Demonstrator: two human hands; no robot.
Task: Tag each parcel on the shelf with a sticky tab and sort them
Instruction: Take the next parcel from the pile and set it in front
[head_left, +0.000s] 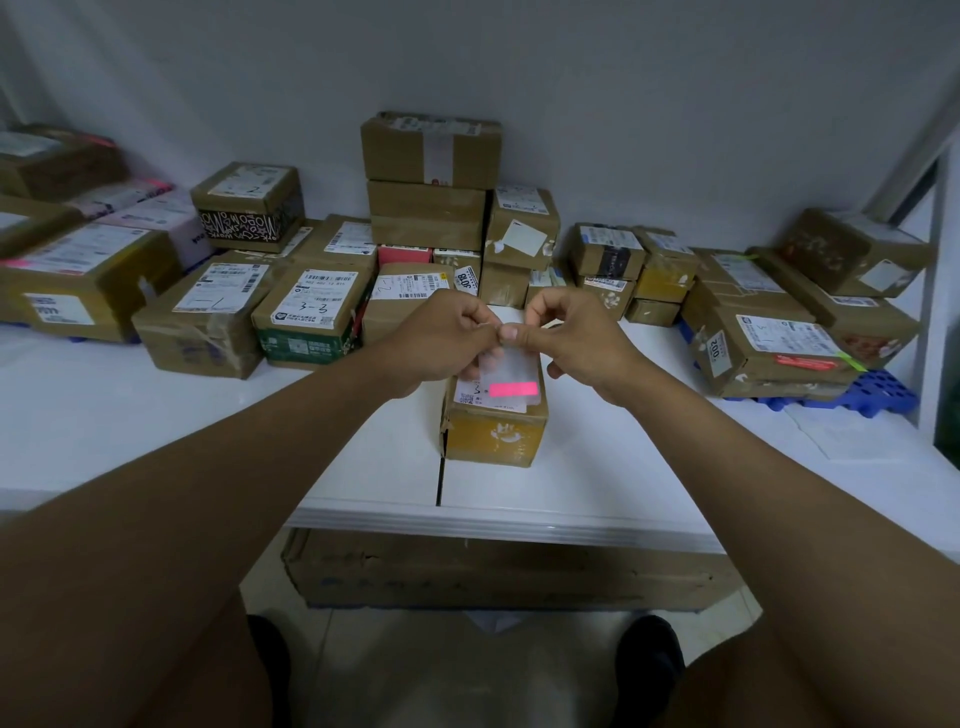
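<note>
White shelf (597, 483) against grey wall (623, 93), cardboard parcels (426, 182) along it

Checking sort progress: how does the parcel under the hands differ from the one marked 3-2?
The parcel under the hands stands alone at the front of the shelf; the 3-2 parcel sits packed in the back row. The front parcel carries a pink tab; none shows on the 3-2 parcel. The front one's near face is yellow, the 3-2 parcel's is green. Both are brown cardboard with white labels.
</note>
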